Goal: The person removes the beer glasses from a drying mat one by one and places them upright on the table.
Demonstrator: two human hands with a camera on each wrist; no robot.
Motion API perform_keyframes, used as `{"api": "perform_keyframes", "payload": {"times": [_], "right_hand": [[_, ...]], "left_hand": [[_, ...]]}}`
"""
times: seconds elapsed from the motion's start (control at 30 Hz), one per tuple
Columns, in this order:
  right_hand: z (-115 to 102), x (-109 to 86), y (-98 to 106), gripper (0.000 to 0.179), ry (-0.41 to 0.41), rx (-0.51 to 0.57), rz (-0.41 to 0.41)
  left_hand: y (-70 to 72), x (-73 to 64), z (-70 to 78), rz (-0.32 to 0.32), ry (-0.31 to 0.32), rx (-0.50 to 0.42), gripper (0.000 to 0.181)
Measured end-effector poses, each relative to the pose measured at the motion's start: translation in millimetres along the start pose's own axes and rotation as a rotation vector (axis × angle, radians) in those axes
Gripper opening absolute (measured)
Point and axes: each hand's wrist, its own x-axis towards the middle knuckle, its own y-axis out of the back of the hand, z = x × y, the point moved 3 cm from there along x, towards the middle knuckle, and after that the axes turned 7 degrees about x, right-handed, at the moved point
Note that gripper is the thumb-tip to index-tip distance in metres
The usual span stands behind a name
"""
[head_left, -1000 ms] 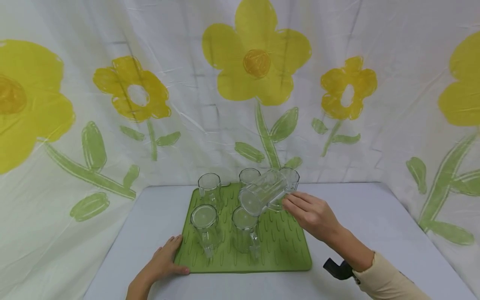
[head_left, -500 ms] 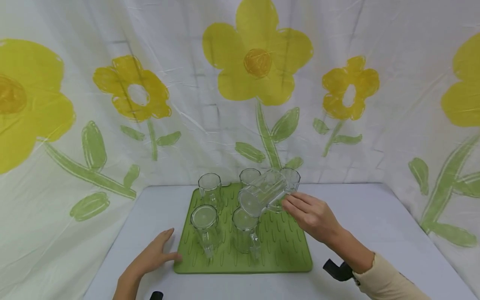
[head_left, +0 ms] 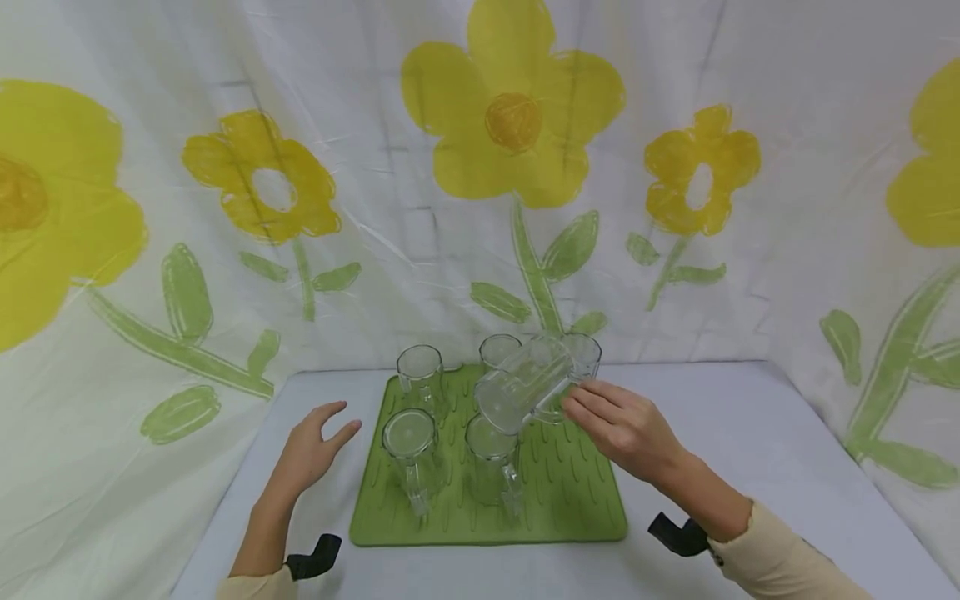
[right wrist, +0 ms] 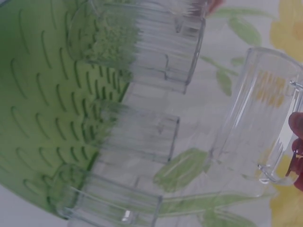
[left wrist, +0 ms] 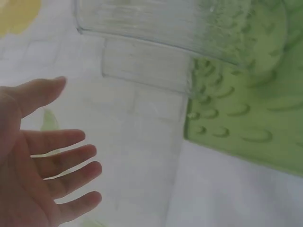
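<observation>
My right hand [head_left: 622, 425] grips the handle of a clear glass mug [head_left: 517, 387]. The mug hangs tilted above the green drying mat [head_left: 555, 521], its round base facing the lower left. In the right wrist view, fingertips [right wrist: 297, 124] curl at the handle of this mug [right wrist: 251, 113]. My left hand [head_left: 307, 454] hovers left of the mat, thumb and fingers spread, holding nothing; in the left wrist view its palm [left wrist: 28, 179] shows. Two mugs stand at the mat's front, a left one [head_left: 411, 446] and a right one [head_left: 491, 450], apparently base up.
Along the mat's back stand more glass mugs: a left one [head_left: 420, 375], a middle one [head_left: 498, 350] partly behind the held mug, and a right one [head_left: 588, 354], partly hidden. A white table [head_left: 697, 417] lies beneath, with a flower-printed curtain [head_left: 390, 275] behind it.
My left hand has let go of the mat's left edge, where it rested, and moved up and left, off the mat. The right hand and its mug have barely moved.
</observation>
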Motion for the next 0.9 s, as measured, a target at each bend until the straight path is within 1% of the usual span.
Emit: {"api": "perform_keyframes", "payload": {"times": [0.1, 0.2, 0.33, 0.43, 0.63, 0.73, 0.9], "right_hand": [[0, 2.4, 1, 0.029, 0.008, 0.002, 0.0], [0, 4.0, 1, 0.029, 0.012, 0.004, 0.001], [-1, 4.7, 1, 0.029, 0.019, 0.005, 0.002], [-3, 4.8, 1, 0.029, 0.025, 0.002, 0.0], [-5, 7.4, 0, 0.03, 0.032, -0.016, -0.011], [-6, 9.3, -1, 0.029, 0.031, -0.012, -0.005], [-7, 10.6, -3, 0.029, 0.03, -0.009, 0.0]], "left_hand": [[10.4, 5.8, 11.1, 0.052, 0.002, -0.067, 0.06], [18.9, 10.9, 22.5, 0.088, -0.021, -0.127, 0.056], [24.4, 16.6, 35.8, 0.089, -0.057, -0.211, 0.055], [25.3, 19.2, 45.9, 0.072, -0.079, -0.272, 0.055], [22.5, 24.5, 65.4, 0.024, -0.128, -0.324, 0.054], [21.5, 27.3, 75.0, -0.021, -0.147, -0.358, 0.055], [21.8, 30.4, 92.0, -0.119, -0.162, -0.414, 0.056]]}}
